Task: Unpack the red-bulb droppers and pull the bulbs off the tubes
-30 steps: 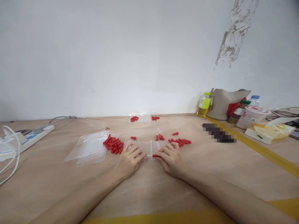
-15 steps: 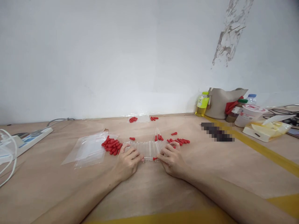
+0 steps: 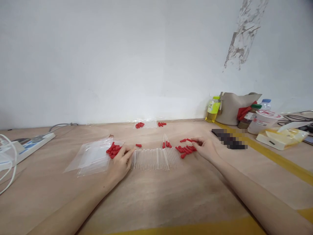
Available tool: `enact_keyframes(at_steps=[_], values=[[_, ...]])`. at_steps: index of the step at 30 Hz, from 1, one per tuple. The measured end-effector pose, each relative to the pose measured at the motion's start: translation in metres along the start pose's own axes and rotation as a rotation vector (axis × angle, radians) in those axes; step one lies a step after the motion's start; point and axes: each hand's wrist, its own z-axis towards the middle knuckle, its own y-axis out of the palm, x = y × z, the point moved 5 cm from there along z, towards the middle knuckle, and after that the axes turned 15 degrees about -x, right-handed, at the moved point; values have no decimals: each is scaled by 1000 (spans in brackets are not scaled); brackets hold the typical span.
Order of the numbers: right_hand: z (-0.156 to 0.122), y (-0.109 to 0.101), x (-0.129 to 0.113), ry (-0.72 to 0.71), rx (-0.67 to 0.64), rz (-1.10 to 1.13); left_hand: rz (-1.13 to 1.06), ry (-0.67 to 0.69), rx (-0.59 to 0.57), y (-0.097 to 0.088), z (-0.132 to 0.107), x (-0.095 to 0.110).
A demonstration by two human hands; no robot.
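Observation:
Clear narrow glass tubes (image 3: 149,159) lie side by side in a row on the table. My left hand (image 3: 121,163) rests at the row's left end, fingers apart and partly curled, beside a pile of red rubber bulbs (image 3: 113,150). To the right of the row, my right hand (image 3: 206,148) pinches a red rubber bulb (image 3: 189,140), its fingertips partly hidden, just above a loose group of red bulbs (image 3: 187,149). Behind the row are a few tubes fitted with red bulbs (image 3: 167,144). One single bulb (image 3: 138,145) lies near the row's upper left.
Clear plastic bags (image 3: 91,156) lie at left, near a white power strip (image 3: 36,145). More bulbs lie by the wall on clear plastic (image 3: 150,124). At right stand a yellow-green bottle (image 3: 212,110), a grey bag (image 3: 228,111), a lidded cup (image 3: 261,122) and a tissue pack (image 3: 281,137).
My right hand has left the row, moving right and away from me to the loose bulbs. The left hand has shifted left, uncovering tubes. Red bits at the row's near edge no longer show.

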Motion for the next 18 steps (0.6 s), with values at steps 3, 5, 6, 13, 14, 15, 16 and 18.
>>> enact_keyframes(at_steps=[3,5,6,13,14,15,16,18], values=[[4,-3,11,88,-35,85,17,34,29,-2,2,3],[3,-3,9,95,-40,134,32,59,31,-1,4,6],[1,-3,6,85,-42,151,36,65,24,0,6,8],[-4,3,-8,-2,-115,117,-42,78,-81,10,3,11],[-4,4,-6,-4,-119,99,-58,77,-87,10,2,11],[-4,5,-4,-5,-117,75,-69,79,-91,10,2,11],[-3,6,-2,-5,-112,45,-75,85,-92,9,1,12],[-2,9,2,5,-106,-22,-78,99,-95,7,1,14]])
